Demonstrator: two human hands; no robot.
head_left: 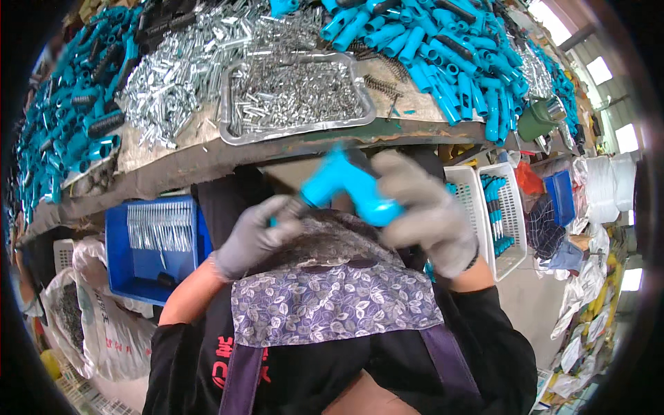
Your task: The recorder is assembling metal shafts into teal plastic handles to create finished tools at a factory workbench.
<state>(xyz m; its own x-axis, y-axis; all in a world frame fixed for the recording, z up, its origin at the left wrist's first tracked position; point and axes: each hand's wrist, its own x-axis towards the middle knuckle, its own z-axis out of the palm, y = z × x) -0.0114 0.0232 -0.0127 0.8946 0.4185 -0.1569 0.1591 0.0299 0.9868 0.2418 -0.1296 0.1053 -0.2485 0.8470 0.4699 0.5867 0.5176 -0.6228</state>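
Note:
In front of my lap I hold a turquoise and black pistol-shaped tool handle point(346, 187), smeared by motion. My left hand point(256, 238), in a grey glove, is closed round a dark, narrow part at the handle's left end. My right hand point(432, 218), also gloved and blurred, grips the handle's right side, with fingers behind or against the black section. Beyond both hands, a grey metal tray point(370, 114) full of small metal pins or springs stands near the edge of the workbench point(183, 162).
Turquoise tubular handles point(456, 66) are heaped at the right and far left of the bench. Loose shiny metal pieces point(162, 93) lie between. A blue bin point(128, 270) with metal rods stands at left. White baskets point(512, 256) with turquoise handles stand at right.

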